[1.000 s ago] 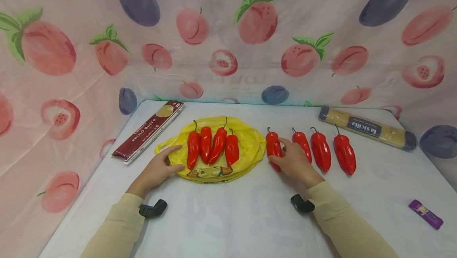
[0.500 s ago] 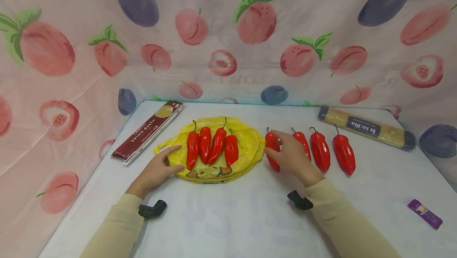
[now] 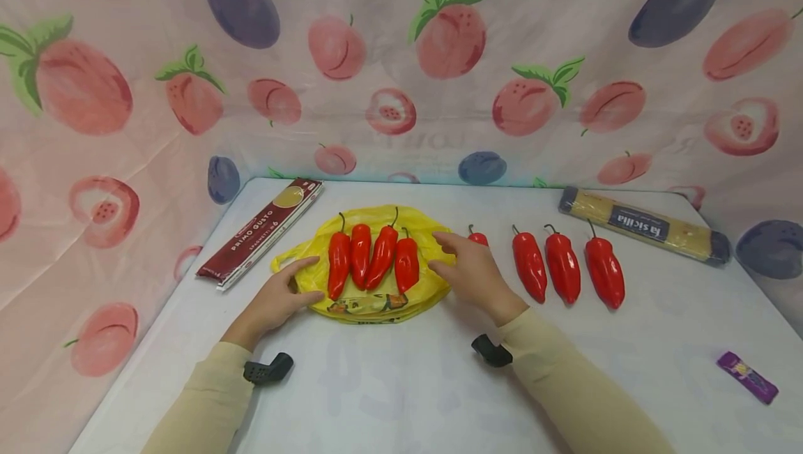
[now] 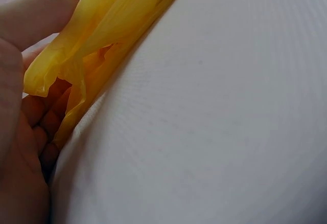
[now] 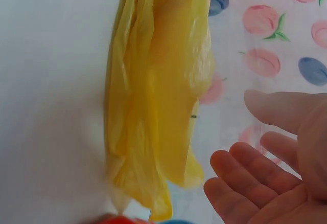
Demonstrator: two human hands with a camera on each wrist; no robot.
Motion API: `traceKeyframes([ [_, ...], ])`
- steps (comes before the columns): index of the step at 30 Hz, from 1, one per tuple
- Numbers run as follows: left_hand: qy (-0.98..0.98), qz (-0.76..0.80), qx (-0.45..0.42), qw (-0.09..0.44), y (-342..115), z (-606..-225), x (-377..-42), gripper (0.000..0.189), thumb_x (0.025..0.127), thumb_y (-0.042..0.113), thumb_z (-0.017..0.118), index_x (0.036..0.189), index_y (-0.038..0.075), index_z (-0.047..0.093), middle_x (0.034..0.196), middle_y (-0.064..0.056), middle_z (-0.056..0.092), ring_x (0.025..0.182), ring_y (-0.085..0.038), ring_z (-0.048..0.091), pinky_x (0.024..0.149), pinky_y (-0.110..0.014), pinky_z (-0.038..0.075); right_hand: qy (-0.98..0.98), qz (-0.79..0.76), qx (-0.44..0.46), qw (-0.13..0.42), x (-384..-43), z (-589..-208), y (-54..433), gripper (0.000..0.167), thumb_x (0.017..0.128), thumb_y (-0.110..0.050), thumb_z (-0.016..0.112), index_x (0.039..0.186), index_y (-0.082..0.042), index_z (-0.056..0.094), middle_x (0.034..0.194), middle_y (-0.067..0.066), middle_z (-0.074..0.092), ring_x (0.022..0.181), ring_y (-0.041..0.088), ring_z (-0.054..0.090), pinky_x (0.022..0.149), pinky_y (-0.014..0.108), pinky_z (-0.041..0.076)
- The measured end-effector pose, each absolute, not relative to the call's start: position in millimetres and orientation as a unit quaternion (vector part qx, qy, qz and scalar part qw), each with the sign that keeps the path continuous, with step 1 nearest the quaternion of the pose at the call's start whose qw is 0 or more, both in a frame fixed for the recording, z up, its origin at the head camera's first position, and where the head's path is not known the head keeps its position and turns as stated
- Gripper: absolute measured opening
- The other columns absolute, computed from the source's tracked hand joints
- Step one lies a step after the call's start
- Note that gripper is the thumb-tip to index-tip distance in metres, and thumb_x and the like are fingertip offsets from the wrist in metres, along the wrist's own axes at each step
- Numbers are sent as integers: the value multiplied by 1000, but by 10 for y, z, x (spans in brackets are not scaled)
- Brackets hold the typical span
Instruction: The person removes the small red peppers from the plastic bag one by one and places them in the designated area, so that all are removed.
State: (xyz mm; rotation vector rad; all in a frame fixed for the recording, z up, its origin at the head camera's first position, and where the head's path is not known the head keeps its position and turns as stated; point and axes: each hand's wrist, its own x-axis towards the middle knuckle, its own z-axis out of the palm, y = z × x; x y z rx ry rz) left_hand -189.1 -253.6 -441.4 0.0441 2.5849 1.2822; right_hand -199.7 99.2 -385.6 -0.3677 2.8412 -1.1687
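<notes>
Several red peppers (image 3: 339, 266) lie side by side on a flattened yellow plastic bag (image 3: 429, 217). At the bag's left edge rests my left hand (image 3: 272, 304), thumb and index finger spread; in the left wrist view, loose yellow plastic (image 4: 97, 35) lies between thumb and fingers. My right hand (image 3: 477, 276), fingers apart and holding nothing, hovers at the bag's right edge. It hides most of a red pepper (image 3: 478, 238) behind it. In the right wrist view its thumb and fingertips stand apart from the bag (image 5: 153, 96).
Three more red peppers (image 3: 563, 269) lie in a row to the right. A maroon spaghetti packet (image 3: 260, 234) lies back left, a la Sicilia pasta packet (image 3: 646, 224) back right. A small purple packet (image 3: 748, 376) is at the right on the white table (image 3: 401, 384).
My right hand has let go of the nearest loose pepper and moved left to the bag's right edge, uncovering the second loose pepper. My left hand has stayed put.
</notes>
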Motion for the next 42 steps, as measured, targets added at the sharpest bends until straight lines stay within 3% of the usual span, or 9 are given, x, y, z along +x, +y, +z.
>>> traceKeyframes([
  [6,887,444,11,129,-2547,-4438,-1885,81,85,46,77,153,23,41,160,-17,28,147,-43,18,112,-71,13,918,-376,-107,64,-2036,-3860,797,59,90,-20,76,145,-13,54,137,9,59,122,28,57,85,38,58],
  [17,889,441,17,123,-2543,-4460,-1874,80,85,46,76,153,22,42,160,-17,28,147,-43,18,111,-72,13,918,-363,-110,113,-2070,-4006,656,63,89,-21,78,147,-15,52,137,6,57,119,24,55,89,36,56],
  [23,890,440,16,119,-2536,-4449,-1869,79,85,44,77,152,22,42,160,-17,29,147,-43,18,113,-70,13,920,-353,-119,121,-2045,-4022,640,69,86,-23,81,148,-15,51,140,5,54,125,24,49,91,37,56],
  [28,890,440,17,119,-2533,-4445,-1868,78,86,42,77,152,21,42,159,-17,30,147,-42,19,113,-69,14,921,-343,-139,122,-2055,-4046,625,74,84,-24,82,149,-12,48,144,6,52,134,27,44,100,41,50],
  [42,893,434,23,119,-2535,-4439,-1876,79,86,43,76,153,21,41,159,-18,29,147,-43,19,112,-70,15,926,-323,-147,126,-2090,-4095,562,80,86,-26,80,154,-18,40,145,10,51,132,29,45,101,45,49],
])
